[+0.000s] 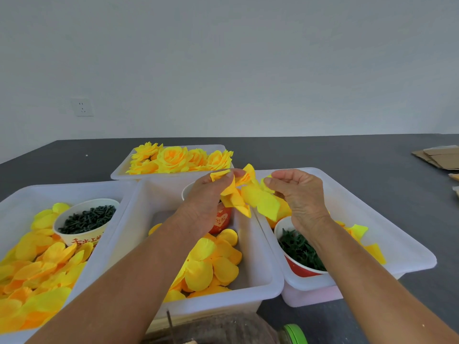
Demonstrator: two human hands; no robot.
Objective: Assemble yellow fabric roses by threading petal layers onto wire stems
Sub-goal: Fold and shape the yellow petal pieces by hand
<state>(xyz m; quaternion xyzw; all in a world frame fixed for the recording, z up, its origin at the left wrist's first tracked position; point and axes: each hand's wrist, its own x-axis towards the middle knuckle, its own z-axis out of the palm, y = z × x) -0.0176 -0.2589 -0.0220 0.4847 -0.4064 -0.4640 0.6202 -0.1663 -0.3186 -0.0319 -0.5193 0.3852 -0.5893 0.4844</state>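
Both hands, left hand [207, 194] and right hand [301, 194], pinch soft crumpled yellow fabric petals [250, 197].

Two bare forearms and hands, no sleeves in sight

Both arms come into the head view from the lower edge with no sleeve, cuff, glove or band on them anywhere up to the frame border; the left hand [211, 194] and the right hand [301, 194] carry no ring, watch or bracelet on the parts that show. The backs of the hands look lined, with raised tendons and creased knuckles, and the fingernails that can be seen are short and unpainted. The forearms are lean, with a few small pale specks on the right one near the bottom edge. No clothing on the body can be made out with certainty
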